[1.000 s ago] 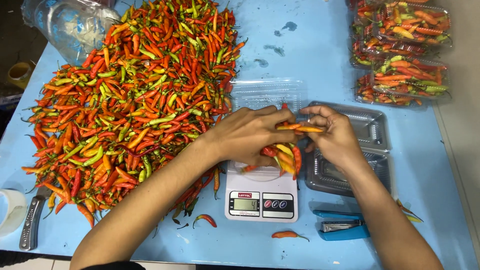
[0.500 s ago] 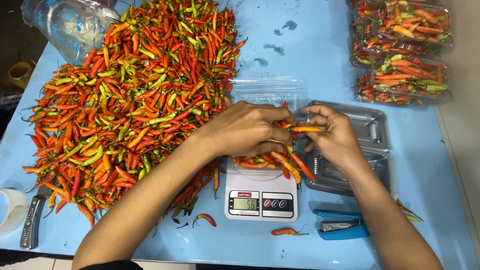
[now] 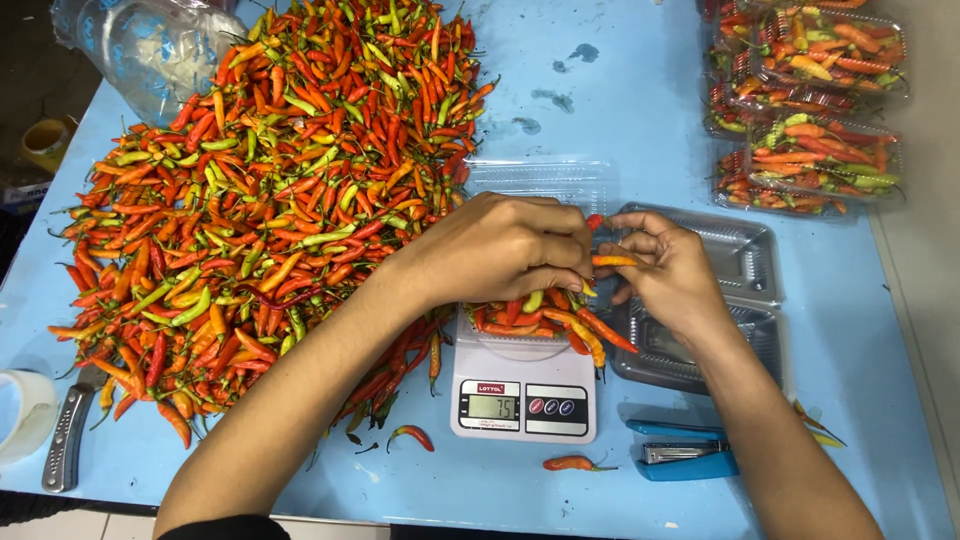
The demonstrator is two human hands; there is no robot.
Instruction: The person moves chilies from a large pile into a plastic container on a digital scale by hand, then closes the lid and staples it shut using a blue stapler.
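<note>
- Now the left hand sits curled, knuckles up, over the heap of chillies on the scale; its fingers close down toward the heap, though whether they pinch any pod is hidden beneath the palm.
- The right hand holds one orange chilli between thumb and fingertips, just beside the left knuckles and above the heap.
- Compared with a second ago, both hands have dropped closer to the scale, and the bunch that was up between them now lies spread in the tray on the scale, with a few pods hanging over its right edge.
- The scale's display is lit, so the heap is resting on it; one pod is not yet in the tray.
- Just right of the scale lie empty clear trays, and a blue stapler lies in front of them.
- Left of the scale a big pile of red, orange and green chillies covers much of the blue surface.
- Filled packs sit at the far right; a knife lies at the near left.
</note>
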